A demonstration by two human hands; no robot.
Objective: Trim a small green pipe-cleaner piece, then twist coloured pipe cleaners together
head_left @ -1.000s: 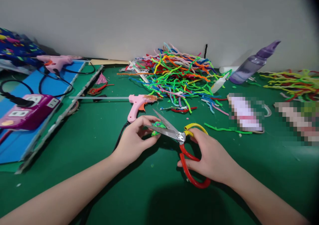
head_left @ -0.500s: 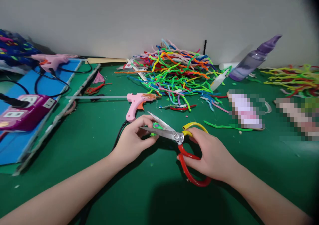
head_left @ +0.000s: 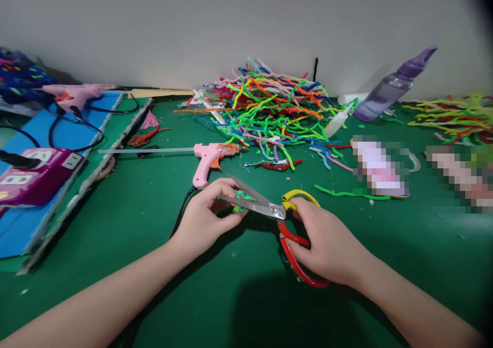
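Observation:
Between thumb and fingers, my left hand (head_left: 208, 209) pinches a small fuzzy green piece (head_left: 241, 196) with bits of blue and purple; its exact shape is partly hidden. My right hand (head_left: 327, 235) grips scissors (head_left: 276, 211) by their handles, one yellow and one red. The blades are parted and lie across the green piece, pointing left toward my left fingers. Just beyond my left hand, a pink hot glue gun (head_left: 208, 160) with a clear glue stick in its back rests on the green table (head_left: 185, 302).
A heap of colourful pipe cleaners (head_left: 269, 107) lies by the wall. To its right are a small glue bottle (head_left: 338, 121) and a purple water bottle (head_left: 389, 91). At left, a purple power strip (head_left: 42, 176) and another glue gun (head_left: 75, 95) sit on a blue board (head_left: 23, 235).
The scissor blades have closed somewhat over the green piece, and the upper blade is blurred. Small bits now show on the table beneath the scissors. My left hand keeps its pinch.

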